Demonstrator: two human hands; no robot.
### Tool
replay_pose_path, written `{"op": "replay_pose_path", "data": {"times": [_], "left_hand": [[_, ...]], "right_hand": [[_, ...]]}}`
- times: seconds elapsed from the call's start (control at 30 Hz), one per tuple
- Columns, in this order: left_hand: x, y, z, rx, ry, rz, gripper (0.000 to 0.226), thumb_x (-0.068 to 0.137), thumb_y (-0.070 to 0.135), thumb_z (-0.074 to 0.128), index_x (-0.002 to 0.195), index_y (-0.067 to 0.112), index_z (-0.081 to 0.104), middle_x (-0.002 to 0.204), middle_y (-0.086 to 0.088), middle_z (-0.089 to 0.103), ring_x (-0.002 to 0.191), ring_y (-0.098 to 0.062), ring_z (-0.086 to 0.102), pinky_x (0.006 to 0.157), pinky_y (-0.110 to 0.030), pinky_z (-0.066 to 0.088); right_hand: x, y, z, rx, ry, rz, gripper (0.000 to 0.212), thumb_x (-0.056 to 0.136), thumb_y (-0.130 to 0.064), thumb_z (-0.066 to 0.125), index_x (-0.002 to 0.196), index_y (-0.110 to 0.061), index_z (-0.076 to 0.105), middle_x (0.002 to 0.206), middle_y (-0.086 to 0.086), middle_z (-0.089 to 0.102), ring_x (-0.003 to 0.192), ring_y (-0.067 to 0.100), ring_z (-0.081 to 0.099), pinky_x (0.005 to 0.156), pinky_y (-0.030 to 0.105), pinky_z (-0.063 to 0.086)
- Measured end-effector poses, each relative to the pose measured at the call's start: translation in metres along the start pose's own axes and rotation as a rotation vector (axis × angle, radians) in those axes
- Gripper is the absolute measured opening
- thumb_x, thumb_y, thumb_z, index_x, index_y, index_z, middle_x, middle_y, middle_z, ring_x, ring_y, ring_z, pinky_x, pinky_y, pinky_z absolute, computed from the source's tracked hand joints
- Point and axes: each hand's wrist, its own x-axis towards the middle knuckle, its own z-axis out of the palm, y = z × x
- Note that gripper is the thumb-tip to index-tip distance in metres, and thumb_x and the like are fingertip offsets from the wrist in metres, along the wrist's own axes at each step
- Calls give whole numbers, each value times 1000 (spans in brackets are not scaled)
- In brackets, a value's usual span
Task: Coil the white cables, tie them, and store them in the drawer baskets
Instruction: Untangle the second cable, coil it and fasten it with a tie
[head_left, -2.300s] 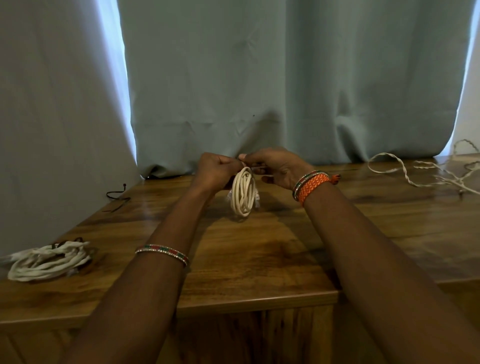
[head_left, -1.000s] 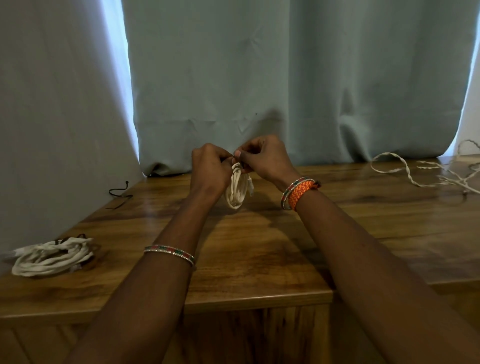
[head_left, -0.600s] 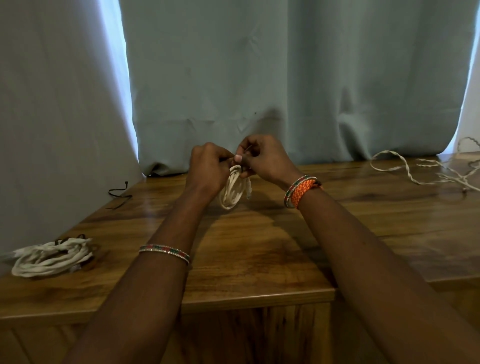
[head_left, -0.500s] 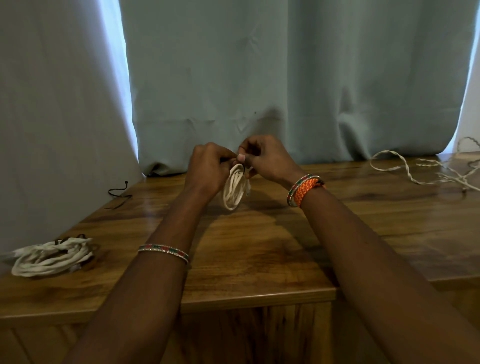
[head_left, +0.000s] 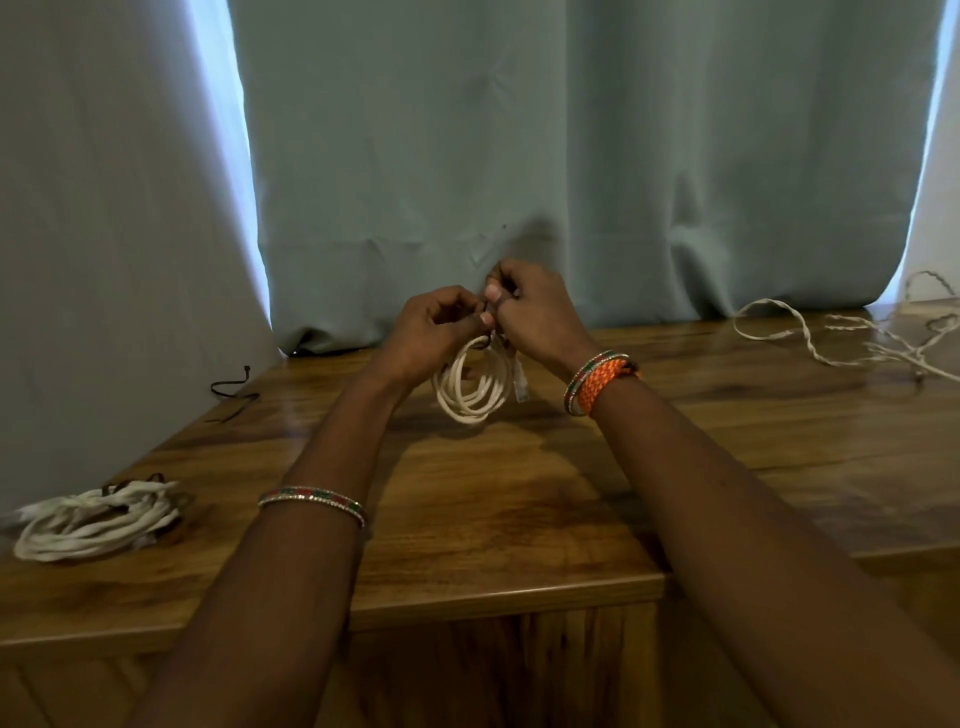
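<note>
Two hands meet above the middle of the wooden table (head_left: 519, 519), both pinching the top of a white cable coil (head_left: 475, 387) that hangs down between them. Left hand (head_left: 431, 330) has curled fingers gripping the coil's upper edge; right hand (head_left: 537, 314) pinches a thin dark tie (head_left: 485, 340) at the same spot, fingers tucked in. Over on the near left lies a bundled cable (head_left: 96, 519). Far right, loose cables (head_left: 852, 340) sprawl across the table. Far left, a spare black tie (head_left: 231, 389) rests near the curtain (head_left: 571, 156).
</note>
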Motion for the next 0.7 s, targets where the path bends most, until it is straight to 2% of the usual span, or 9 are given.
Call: {"op": "replay_pose_path", "data": {"times": [0.1,0.2,0.3,0.37,0.43,0.5,0.57,0.63,0.7], "left_hand": [[0,3,-2,68,38,8,3,87,5,59,86,6,61,74,-5,59,63,-3,57,53,-18,51],[0,4,-2,149,65,0,5,85,11,59,82,13,61,76,-2,59,68,-6,57,55,-24,50],[-1,8,0,141,46,-5,8,84,9,57,78,12,61,73,-5,58,53,-13,47,44,-22,46],[-4,9,1,108,54,0,13,84,7,54,73,11,58,68,-7,55,42,-10,36,36,-17,35],[-6,9,-3,15,65,-36,14,86,5,52,74,9,57,65,-6,52,36,-7,30,35,-13,27],[-7,8,-8,-69,79,-69,19,88,3,50,71,8,54,67,-10,50,34,-7,28,34,-11,23],[-6,7,-11,-139,109,-84,25,88,3,49,65,11,52,72,-15,48,33,-6,29,34,-9,20],[-5,7,-10,-189,124,-81,28,89,4,49,63,13,50,72,-14,46,32,-5,31,35,-8,19],[-5,6,-8,-194,96,-80,24,92,10,52,68,11,52,65,-12,44,32,-5,30,34,-8,19]], "right_hand": [[0,-2,2,-54,98,-33,19,82,6,43,72,-9,44,64,-4,44,54,5,47,46,16,33],[1,-2,4,-147,191,-48,17,82,4,43,73,-10,42,71,2,45,63,14,39,49,18,25],[0,-2,5,-196,236,-18,14,81,2,45,75,-10,41,77,4,46,59,8,36,46,16,23],[0,-1,7,-160,196,0,13,84,0,46,77,-10,42,74,2,46,59,9,38,48,18,23],[2,-1,7,-61,142,59,12,90,-7,49,79,-11,47,70,-2,48,64,12,43,51,22,31],[3,-5,1,183,69,187,7,93,-16,53,87,-12,54,70,-4,53,65,13,50,52,21,38],[2,-8,-7,458,-85,311,15,94,-23,55,99,-10,59,75,1,61,64,14,57,52,21,46],[0,-8,-10,524,-213,340,19,91,-25,59,102,-10,62,83,3,66,69,14,63,63,26,52],[-2,-7,-7,516,-253,311,15,87,-21,64,96,-9,64,83,6,66,72,16,63,68,29,50]]}}
